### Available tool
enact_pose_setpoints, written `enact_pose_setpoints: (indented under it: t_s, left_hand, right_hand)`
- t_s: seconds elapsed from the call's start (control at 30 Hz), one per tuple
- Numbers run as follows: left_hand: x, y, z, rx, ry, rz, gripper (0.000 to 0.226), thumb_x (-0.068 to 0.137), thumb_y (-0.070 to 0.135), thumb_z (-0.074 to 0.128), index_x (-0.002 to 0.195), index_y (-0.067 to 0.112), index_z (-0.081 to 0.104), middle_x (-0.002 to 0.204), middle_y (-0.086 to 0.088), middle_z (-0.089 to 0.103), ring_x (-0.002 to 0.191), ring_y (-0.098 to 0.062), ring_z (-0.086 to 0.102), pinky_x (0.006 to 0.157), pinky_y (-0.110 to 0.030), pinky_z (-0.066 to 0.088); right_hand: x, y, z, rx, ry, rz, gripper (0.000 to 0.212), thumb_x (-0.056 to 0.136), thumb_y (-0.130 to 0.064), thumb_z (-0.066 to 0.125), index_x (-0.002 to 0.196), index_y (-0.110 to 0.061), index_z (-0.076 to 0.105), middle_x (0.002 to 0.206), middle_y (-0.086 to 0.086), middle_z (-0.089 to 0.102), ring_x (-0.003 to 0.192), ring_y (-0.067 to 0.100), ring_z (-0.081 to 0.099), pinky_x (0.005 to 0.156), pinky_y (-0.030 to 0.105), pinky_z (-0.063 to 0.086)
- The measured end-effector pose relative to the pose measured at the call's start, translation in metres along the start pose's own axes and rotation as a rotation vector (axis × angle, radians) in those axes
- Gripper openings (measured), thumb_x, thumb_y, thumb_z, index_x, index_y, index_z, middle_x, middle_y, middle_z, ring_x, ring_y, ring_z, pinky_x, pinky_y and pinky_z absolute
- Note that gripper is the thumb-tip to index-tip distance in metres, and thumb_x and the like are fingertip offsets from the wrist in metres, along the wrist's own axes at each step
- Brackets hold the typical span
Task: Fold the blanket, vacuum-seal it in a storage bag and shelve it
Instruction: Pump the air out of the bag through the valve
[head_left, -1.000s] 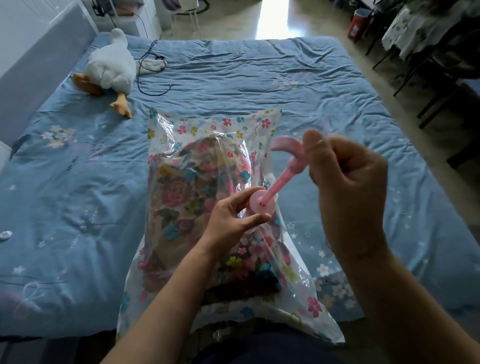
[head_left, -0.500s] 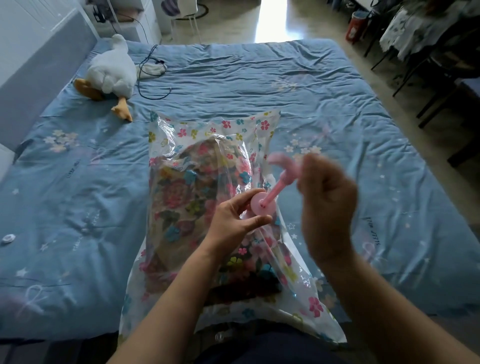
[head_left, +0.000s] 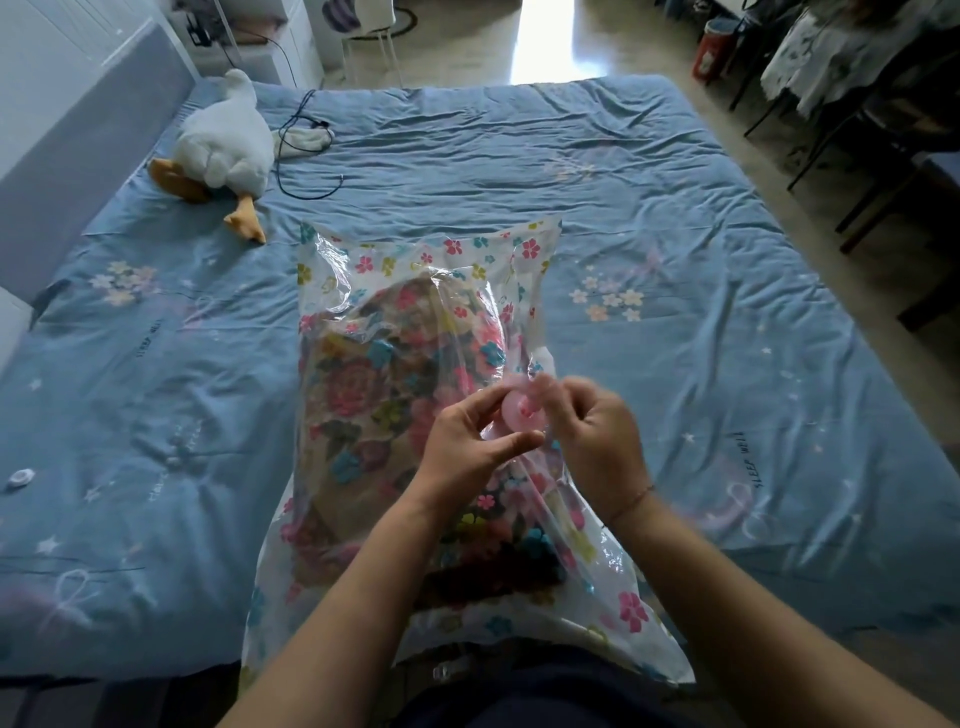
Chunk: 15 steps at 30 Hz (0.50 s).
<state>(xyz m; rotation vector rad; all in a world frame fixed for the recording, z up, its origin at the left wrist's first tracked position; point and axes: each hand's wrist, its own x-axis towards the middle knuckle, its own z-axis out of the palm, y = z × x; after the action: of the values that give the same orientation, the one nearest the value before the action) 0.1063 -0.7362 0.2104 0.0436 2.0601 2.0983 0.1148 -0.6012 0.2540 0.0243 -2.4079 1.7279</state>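
Left hand (head_left: 467, 441) is pinching the pink valve (head_left: 521, 411) between thumb and curled fingers, on the top face of the storage bag (head_left: 415, 260). Right hand (head_left: 597, 441) is meeting the valve from the opposite side with fingers curled; motion blur is hiding whether it is gripping anything. The clear, flower-printed bag is lying lengthwise at the middle of the near edge of the bed (head_left: 675, 208), enclosing the folded floral blanket (head_left: 353, 384). A plush goose (head_left: 223, 145) and a black cable (head_left: 277, 166) are lying near the far left corner.
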Motion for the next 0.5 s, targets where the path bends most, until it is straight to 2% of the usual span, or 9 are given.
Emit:
enact_pose_setpoints:
  t_s: [0.03,0.07,0.13,0.23,0.3,0.37,0.43,0.47,0.5]
  left_hand:
    - [-0.001,0.000,0.000,-0.003,-0.002,-0.003,0.056,0.073,0.003,0.079,0.126,0.004,0.061,0.119,-0.008,0.070,0.112,-0.021,0.066,0.100,-0.039,0.052]
    - [-0.001,0.000,0.000,-0.014,0.000,-0.007,0.057,0.074,0.002,0.079,0.127,0.003,0.060,0.120,-0.009,0.069,0.113,-0.021,0.066,0.100,-0.040,0.051]
    - [0.001,0.003,-0.003,-0.037,0.008,-0.011,0.059,0.072,0.001,0.079,0.127,0.005,0.060,0.121,-0.010,0.068,0.114,-0.023,0.065,0.101,-0.038,0.051]
    - [0.003,0.005,-0.004,-0.047,0.011,-0.013,0.058,0.070,-0.001,0.079,0.122,0.018,0.061,0.121,-0.007,0.068,0.113,-0.020,0.065,0.101,-0.032,0.051]
    - [0.001,0.002,-0.003,-0.045,0.018,-0.012,0.059,0.070,-0.001,0.080,0.124,0.015,0.062,0.121,-0.007,0.068,0.113,-0.019,0.065,0.101,-0.033,0.051]
    - [-0.001,0.000,-0.002,-0.033,0.022,-0.009,0.060,0.071,0.000,0.080,0.128,0.007,0.060,0.121,-0.008,0.068,0.112,-0.019,0.065,0.100,-0.035,0.051]
    - [-0.003,-0.001,-0.001,-0.023,0.010,-0.002,0.057,0.073,0.000,0.079,0.127,0.003,0.060,0.120,-0.009,0.069,0.112,-0.019,0.066,0.099,-0.036,0.053]
    - [-0.003,-0.001,-0.002,-0.024,0.002,-0.005,0.057,0.074,0.000,0.078,0.127,0.003,0.060,0.121,-0.009,0.069,0.113,-0.019,0.066,0.098,-0.036,0.053]
    - [-0.002,0.000,-0.003,-0.031,-0.001,-0.010,0.057,0.074,0.000,0.078,0.128,0.003,0.060,0.122,-0.009,0.068,0.113,-0.019,0.065,0.099,-0.035,0.052]
  right_hand:
    - [0.001,0.006,0.001,-0.032,-0.050,0.059,0.080,0.080,-0.074,0.049,0.068,0.004,0.063,0.053,0.003,0.059,0.049,0.010,0.051,0.050,0.032,0.044]
    - [0.003,0.004,-0.003,-0.043,-0.064,0.064,0.072,0.082,-0.067,0.053,0.066,0.002,0.064,0.045,-0.004,0.053,0.043,0.005,0.043,0.046,0.025,0.037]
    - [0.009,-0.025,-0.016,0.006,0.002,-0.058,0.053,0.093,-0.044,0.057,0.067,0.001,0.068,0.039,-0.008,0.040,0.038,0.005,0.033,0.044,0.016,0.026]
    - [0.010,-0.067,-0.033,0.223,0.193,-0.328,0.043,0.096,-0.034,0.053,0.060,-0.013,0.063,0.043,-0.004,0.037,0.041,0.008,0.031,0.047,0.022,0.026]
    - [0.005,-0.063,-0.025,0.206,0.242,-0.360,0.042,0.095,-0.034,0.048,0.060,-0.014,0.059,0.047,-0.006,0.045,0.044,0.005,0.037,0.048,0.022,0.030]
    - [-0.001,-0.030,-0.008,0.100,0.168,-0.224,0.048,0.094,-0.043,0.048,0.065,-0.008,0.063,0.053,-0.011,0.055,0.047,0.002,0.047,0.048,0.024,0.040]
    - [-0.003,0.000,0.003,-0.008,-0.004,-0.002,0.068,0.087,-0.066,0.050,0.072,-0.003,0.068,0.059,0.000,0.063,0.054,0.013,0.058,0.052,0.036,0.050]
    - [-0.002,0.006,0.004,-0.042,-0.034,0.036,0.072,0.084,-0.069,0.051,0.070,-0.001,0.068,0.057,0.005,0.062,0.052,0.015,0.056,0.051,0.036,0.049]
    - [0.001,0.003,0.001,-0.062,-0.025,0.013,0.068,0.085,-0.063,0.055,0.067,0.001,0.066,0.053,0.007,0.058,0.048,0.012,0.050,0.048,0.030,0.043]
